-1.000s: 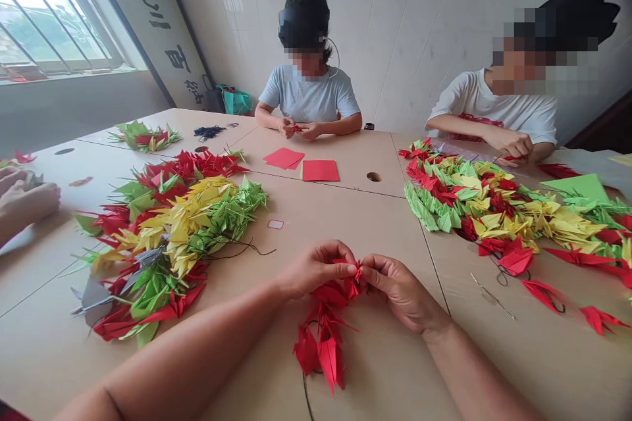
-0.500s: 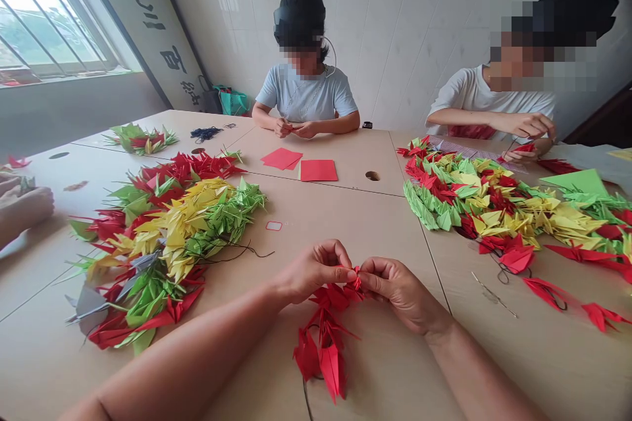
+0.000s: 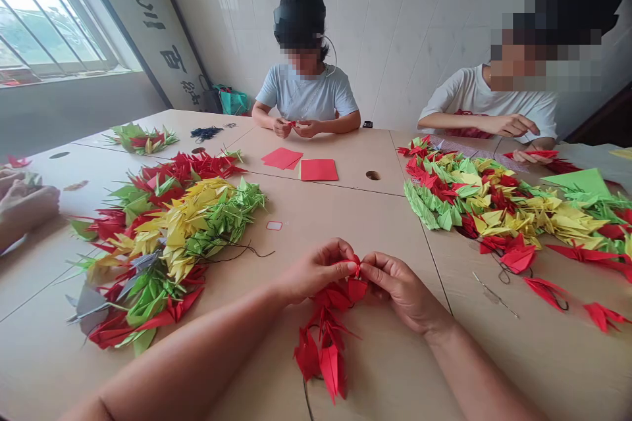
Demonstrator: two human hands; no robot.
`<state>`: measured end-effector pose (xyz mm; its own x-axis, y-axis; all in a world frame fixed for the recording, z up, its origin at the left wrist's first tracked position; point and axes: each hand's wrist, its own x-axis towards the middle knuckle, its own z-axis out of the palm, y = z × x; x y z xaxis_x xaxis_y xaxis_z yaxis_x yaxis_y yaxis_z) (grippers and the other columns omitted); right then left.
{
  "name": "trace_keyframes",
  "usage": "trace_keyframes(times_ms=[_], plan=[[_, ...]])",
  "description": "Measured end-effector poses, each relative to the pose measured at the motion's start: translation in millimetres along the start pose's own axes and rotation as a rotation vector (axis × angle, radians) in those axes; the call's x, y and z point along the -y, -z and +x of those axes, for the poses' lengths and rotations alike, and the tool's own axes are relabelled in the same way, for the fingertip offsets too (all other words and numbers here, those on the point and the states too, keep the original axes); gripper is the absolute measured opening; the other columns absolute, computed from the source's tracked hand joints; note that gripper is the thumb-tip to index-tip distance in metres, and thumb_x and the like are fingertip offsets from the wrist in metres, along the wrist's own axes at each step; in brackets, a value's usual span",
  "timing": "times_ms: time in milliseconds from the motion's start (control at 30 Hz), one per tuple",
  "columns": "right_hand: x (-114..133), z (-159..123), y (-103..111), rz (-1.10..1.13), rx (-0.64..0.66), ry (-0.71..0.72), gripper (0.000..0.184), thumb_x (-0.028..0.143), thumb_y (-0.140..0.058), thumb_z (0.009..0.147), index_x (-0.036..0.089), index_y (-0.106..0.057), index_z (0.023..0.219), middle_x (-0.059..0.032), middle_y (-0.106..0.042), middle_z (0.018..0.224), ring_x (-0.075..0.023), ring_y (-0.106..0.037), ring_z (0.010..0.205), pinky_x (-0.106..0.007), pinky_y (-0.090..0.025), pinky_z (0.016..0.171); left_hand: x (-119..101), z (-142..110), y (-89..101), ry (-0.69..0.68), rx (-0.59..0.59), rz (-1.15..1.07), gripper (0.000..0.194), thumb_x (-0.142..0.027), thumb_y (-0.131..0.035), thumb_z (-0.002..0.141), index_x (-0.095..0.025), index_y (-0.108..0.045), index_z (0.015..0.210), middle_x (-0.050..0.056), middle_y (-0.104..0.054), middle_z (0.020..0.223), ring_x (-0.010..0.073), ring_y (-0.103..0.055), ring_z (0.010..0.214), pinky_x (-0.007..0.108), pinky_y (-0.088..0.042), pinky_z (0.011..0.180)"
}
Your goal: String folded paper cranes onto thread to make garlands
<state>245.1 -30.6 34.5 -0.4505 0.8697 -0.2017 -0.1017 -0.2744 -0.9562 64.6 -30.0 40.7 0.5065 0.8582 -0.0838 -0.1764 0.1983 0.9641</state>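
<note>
Near the middle of the table, my left hand [image 3: 323,270] and my right hand [image 3: 399,283] meet, each pinching a small red folded paper crane [image 3: 356,270] between thumb and fingers. Below them hangs a short string of red paper cranes [image 3: 328,335], its lower end resting on the tabletop. A dark cord loop shows between the lower cranes. My fingers cover part of the pinched crane. To the right lies a thin metal needle-like tool [image 3: 495,295].
A heap of strung red, yellow and green cranes [image 3: 182,223] lies left; another heap [image 3: 494,191] lies right. Red paper squares [image 3: 318,170] sit ahead, before a person [image 3: 306,92] folding paper. Another person [image 3: 494,105] sits right. A third person's hands [image 3: 29,200] show at left.
The pinched crane has turned slightly between my fingers, and a red piece below it now hangs lower. The person at right has lowered one hand; the hands at left have shifted inward.
</note>
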Motion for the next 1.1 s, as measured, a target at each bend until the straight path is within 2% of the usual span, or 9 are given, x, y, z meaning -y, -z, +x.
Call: trace_keyframes(times_ms=[133, 300, 433, 500, 567, 667, 800, 1000, 1100], plan=[[-2.0, 1.1, 0.6, -0.042, -0.024, 0.019, 0.026, 0.041, -0.064, 0.076, 0.016, -0.056, 0.072, 0.0040, -0.045, 0.062, -0.0078, -0.034, 0.056, -0.021, -0.028, 0.050, 3.1, 1.1, 1.4, 0.003, 0.013, -0.037, 0.026, -0.034, -0.066, 0.074, -0.014, -0.053, 0.084, 0.002, -0.059, 0.076, 0.0104, -0.055, 0.071, 0.024, -0.043, 0.067], [-2.1, 0.6, -2.1, -0.081, -0.061, 0.084, 0.024, 0.038, -0.062, 0.079, 0.020, -0.051, 0.091, 0.0015, -0.054, 0.076, -0.0089, -0.043, 0.061, -0.020, -0.032, 0.051, 5.2, 2.6, 2.0, -0.041, -0.092, -0.074, 0.028, -0.033, -0.067, 0.072, -0.016, -0.053, 0.089, 0.000, -0.056, 0.080, 0.0088, -0.055, 0.067, 0.022, -0.043, 0.063], [-2.7, -2.6, -6.9, -0.241, -0.163, 0.281, 0.032, 0.033, -0.059, 0.080, 0.029, -0.044, 0.108, -0.0010, -0.052, 0.097, -0.0119, -0.053, 0.074, -0.024, -0.043, 0.062, 5.2, 3.4, 2.3, -0.082, -0.148, -0.093, 0.031, -0.033, -0.066, 0.074, -0.018, -0.056, 0.099, 0.001, -0.054, 0.088, 0.0101, -0.056, 0.073, 0.026, -0.046, 0.070], [-4.3, -3.6, -9.2, -0.412, -0.235, 0.405, 0.029, 0.031, -0.060, 0.079, 0.029, -0.048, 0.105, -0.0030, -0.047, 0.107, -0.0121, -0.053, 0.076, -0.026, -0.046, 0.064, 5.0, 3.2, 1.7, -0.072, -0.146, -0.095, 0.028, -0.034, -0.065, 0.074, -0.017, -0.058, 0.096, 0.002, -0.055, 0.088, 0.0103, -0.057, 0.074, 0.026, -0.047, 0.072], [-5.9, -3.8, -11.2, -0.586, -0.296, 0.506, 0.017, 0.028, -0.061, 0.079, 0.026, -0.056, 0.095, -0.0047, -0.043, 0.111, -0.0120, -0.053, 0.075, -0.026, -0.047, 0.062, 5.0, 2.8, 0.8, -0.060, -0.133, -0.112, 0.028, -0.034, -0.066, 0.073, -0.016, -0.059, 0.092, 0.002, -0.056, 0.088, 0.0108, -0.058, 0.074, 0.027, -0.047, 0.073], [-7.0, -3.6, -12.7, -0.736, -0.347, 0.600, 0.004, 0.025, -0.057, 0.082, 0.023, -0.059, 0.084, -0.0056, -0.045, 0.105, -0.0122, -0.055, 0.074, -0.026, -0.049, 0.059, 5.6, 2.7, 0.3, -0.035, -0.104, -0.128, 0.029, -0.033, -0.069, 0.071, -0.016, -0.059, 0.092, 0.003, -0.058, 0.089, 0.0123, -0.059, 0.077, 0.027, -0.046, 0.074], [-6.6, -3.4, -11.5, -0.774, -0.385, 0.667, 0.004, 0.021, -0.056, 0.083, 0.022, -0.060, 0.082, -0.0050, -0.047, 0.100, -0.0106, -0.055, 0.069, -0.025, -0.050, 0.059, 7.4, 3.9, 1.7, -0.026, -0.127, -0.064, 0.030, -0.032, -0.070, 0.069, -0.016, -0.060, 0.092, 0.004, -0.060, 0.090, 0.0111, -0.057, 0.076, 0.025, -0.045, 0.072], [-7.4, -1.9, -10.4, -0.782, -0.379, 0.709, 0.008, 0.016, -0.055, 0.083, 0.022, -0.061, 0.085, -0.0037, -0.047, 0.092, -0.0110, -0.053, 0.069, -0.024, -0.049, 0.058, 4.6, 3.0, -0.6, -0.078, -0.255, 0.225, 0.024, -0.030, -0.067, 0.071, -0.017, -0.062, 0.091, 0.004, -0.059, 0.091, 0.0111, -0.052, 0.075, 0.022, -0.042, 0.066], [-6.9, -2.2, -10.8, -0.812, -0.364, 0.710, 0.011, 0.014, -0.054, 0.082, 0.022, -0.061, 0.085, -0.0039, -0.050, 0.090, -0.0128, -0.053, 0.073, -0.024, -0.048, 0.058, 0.8, 1.5, -1.3, -0.094, -0.255, 0.238, 0.024, -0.027, -0.061, 0.075, -0.018, -0.062, 0.097, 0.004, -0.060, 0.092, 0.0124, -0.053, 0.079, 0.023, -0.043, 0.070]])
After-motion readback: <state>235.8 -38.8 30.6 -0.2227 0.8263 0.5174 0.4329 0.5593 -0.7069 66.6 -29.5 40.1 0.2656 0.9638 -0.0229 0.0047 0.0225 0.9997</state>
